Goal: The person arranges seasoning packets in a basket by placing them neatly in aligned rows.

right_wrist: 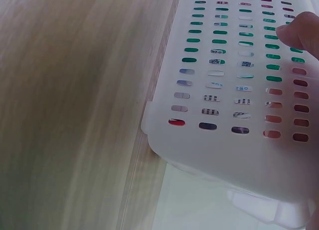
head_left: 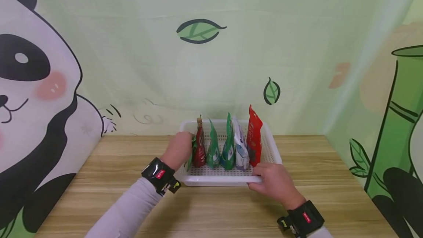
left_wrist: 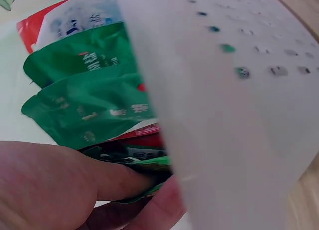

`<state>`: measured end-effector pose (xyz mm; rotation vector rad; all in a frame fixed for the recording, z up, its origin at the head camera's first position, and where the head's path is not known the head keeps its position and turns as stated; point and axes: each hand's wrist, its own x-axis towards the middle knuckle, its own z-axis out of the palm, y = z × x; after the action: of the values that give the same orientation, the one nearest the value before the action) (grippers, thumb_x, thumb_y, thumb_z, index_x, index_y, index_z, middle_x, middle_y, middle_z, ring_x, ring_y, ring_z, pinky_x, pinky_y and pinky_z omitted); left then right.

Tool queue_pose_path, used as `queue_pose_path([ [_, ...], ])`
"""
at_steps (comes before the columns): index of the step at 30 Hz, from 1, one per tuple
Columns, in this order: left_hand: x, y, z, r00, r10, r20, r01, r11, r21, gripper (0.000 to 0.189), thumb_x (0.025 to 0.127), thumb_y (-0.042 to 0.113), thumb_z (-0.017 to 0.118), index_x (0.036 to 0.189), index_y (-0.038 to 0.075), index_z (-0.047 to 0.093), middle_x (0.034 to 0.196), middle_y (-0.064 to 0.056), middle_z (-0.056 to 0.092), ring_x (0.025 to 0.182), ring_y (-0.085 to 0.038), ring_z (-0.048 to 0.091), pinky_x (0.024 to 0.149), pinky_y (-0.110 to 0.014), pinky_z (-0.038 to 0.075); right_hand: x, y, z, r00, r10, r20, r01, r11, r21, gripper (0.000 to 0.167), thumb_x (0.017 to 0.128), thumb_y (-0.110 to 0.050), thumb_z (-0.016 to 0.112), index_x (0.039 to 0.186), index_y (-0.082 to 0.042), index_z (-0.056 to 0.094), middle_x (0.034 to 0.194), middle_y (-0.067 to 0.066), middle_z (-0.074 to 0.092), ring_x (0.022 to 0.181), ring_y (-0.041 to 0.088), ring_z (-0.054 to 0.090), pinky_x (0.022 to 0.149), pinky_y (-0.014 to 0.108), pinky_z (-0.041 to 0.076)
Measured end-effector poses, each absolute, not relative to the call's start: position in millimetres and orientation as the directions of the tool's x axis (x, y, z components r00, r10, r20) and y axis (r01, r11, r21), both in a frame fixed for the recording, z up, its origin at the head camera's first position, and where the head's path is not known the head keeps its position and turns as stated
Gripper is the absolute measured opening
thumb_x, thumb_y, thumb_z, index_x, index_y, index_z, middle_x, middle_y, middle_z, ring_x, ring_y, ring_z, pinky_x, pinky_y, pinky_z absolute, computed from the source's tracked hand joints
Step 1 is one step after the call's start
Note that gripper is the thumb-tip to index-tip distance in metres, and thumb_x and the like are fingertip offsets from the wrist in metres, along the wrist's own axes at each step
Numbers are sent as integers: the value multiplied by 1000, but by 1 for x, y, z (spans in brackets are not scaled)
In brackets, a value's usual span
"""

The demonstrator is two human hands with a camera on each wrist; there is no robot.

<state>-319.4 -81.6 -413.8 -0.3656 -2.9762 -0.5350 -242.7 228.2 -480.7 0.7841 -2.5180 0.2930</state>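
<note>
A white perforated plastic basket [head_left: 218,181] holds a row of upright packets. From the left, a dark red packet [head_left: 199,150], a green packet [head_left: 213,151], another green packet [head_left: 228,146], a white bag [head_left: 241,150] and a red bag [head_left: 254,135] stand in it. At the basket's left end, my left hand [head_left: 178,149] pinches one more green packet [left_wrist: 158,165] by its edge, close to the side wall. My right hand [head_left: 275,182] grips the front rim near the right corner. One of its digits touches the holed wall [right_wrist: 232,149] in the right wrist view; its other fingers are partly hidden.
The basket stands on a wood-grain table [head_left: 129,157], near its back edge. Behind rises a pale green cloth backdrop [head_left: 138,58] printed with a panda, leaves and bamboo. Each wrist wears a black camera band.
</note>
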Motion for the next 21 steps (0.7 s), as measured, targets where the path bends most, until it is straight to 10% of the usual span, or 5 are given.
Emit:
queue_pose_path([
  [21, -314, -78, -431, -942, 287, 176, 330, 888, 320, 21, 98, -5, 54, 111, 0, 69, 95, -13, 75, 79, -23, 70, 70, -39, 59, -244, 229, -482, -695, -487, 528, -593, 804, -40, 26, 70, -32, 90, 69, -23, 65, 66, -15, 58, 60, 0, 40, 56, 16, 34],
])
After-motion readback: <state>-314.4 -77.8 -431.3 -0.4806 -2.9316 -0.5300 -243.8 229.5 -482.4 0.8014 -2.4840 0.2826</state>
